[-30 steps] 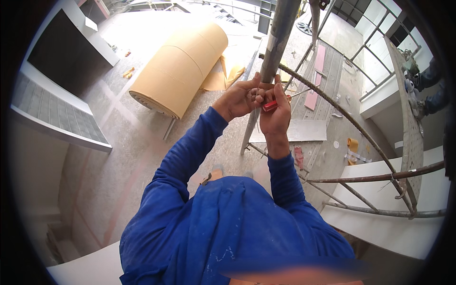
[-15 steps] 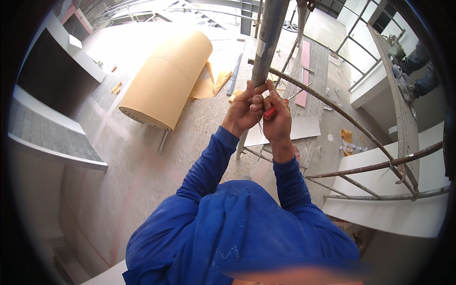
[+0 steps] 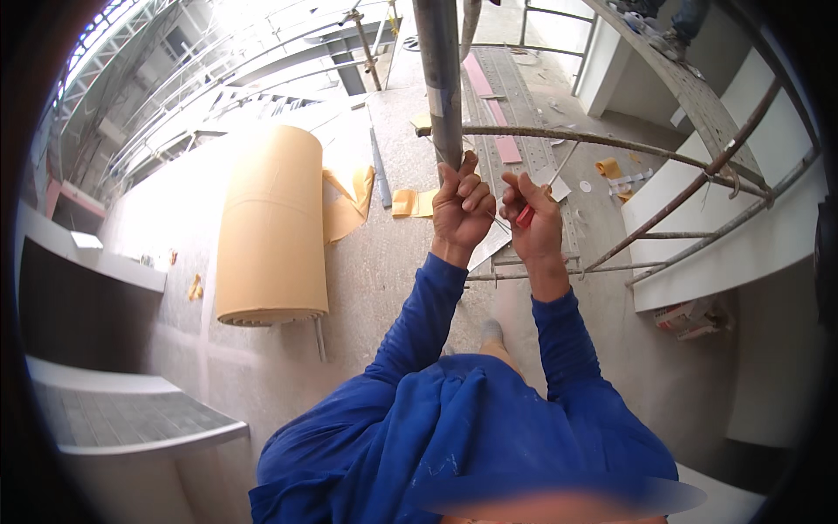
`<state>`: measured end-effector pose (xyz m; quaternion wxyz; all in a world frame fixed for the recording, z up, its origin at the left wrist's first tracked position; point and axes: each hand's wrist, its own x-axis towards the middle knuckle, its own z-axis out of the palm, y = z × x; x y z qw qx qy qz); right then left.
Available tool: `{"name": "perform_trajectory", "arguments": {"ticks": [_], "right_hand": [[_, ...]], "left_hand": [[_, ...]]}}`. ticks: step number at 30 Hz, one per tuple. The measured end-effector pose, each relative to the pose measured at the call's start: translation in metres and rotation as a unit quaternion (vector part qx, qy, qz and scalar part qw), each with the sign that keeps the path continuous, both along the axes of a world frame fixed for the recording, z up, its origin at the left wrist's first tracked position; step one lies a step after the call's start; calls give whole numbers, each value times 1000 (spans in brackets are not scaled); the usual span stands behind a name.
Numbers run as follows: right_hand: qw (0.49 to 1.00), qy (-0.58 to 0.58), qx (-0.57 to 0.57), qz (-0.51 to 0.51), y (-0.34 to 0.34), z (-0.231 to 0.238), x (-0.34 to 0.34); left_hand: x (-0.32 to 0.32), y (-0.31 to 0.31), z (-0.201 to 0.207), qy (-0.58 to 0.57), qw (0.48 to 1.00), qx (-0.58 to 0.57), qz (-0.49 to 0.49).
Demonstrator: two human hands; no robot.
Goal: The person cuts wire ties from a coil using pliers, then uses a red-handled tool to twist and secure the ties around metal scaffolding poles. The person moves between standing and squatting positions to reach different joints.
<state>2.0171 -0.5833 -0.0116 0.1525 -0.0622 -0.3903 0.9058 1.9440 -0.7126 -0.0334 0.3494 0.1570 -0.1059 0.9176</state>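
Observation:
My left hand (image 3: 463,208) is up against an upright metal pole (image 3: 443,83), its fingers curled in. What it grips is hidden by the fingers. To its right, a small gap away, my right hand (image 3: 538,229) is closed around a screwdriver with a red handle (image 3: 525,217); its thin metal shaft points up and right. A thin wire (image 3: 502,226) shows between the two hands. Just above them a ribbed steel bar (image 3: 567,135) crosses the pole and runs off to the right.
A big yellow-orange roll of sheet (image 3: 272,218) stands on the floor to the left, with torn pieces (image 3: 349,201) beside it. Scaffold tubes (image 3: 742,131) and a plank (image 3: 676,79) are at the right. A person's legs (image 3: 685,22) show on that plank. A perforated walkway (image 3: 524,96) lies beyond my hands.
My hands were together at the pole and are now apart, the right one moved off to the right with the screwdriver. The whole view has turned, shifting the roll and scaffold.

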Motion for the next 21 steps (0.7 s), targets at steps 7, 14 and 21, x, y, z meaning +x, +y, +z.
{"name": "perform_trajectory", "arguments": {"ticks": [7,14,21], "right_hand": [[966,-134,157,-153,10,-67,77],[934,-262,179,-162,-4,-206,136],[905,-306,279,-93,-28,-359,197]], "left_hand": [[-2,1,7,-8,998,-55,25],[-3,1,14,16,995,-82,52],[-10,6,5,59,995,-46,67]]}}
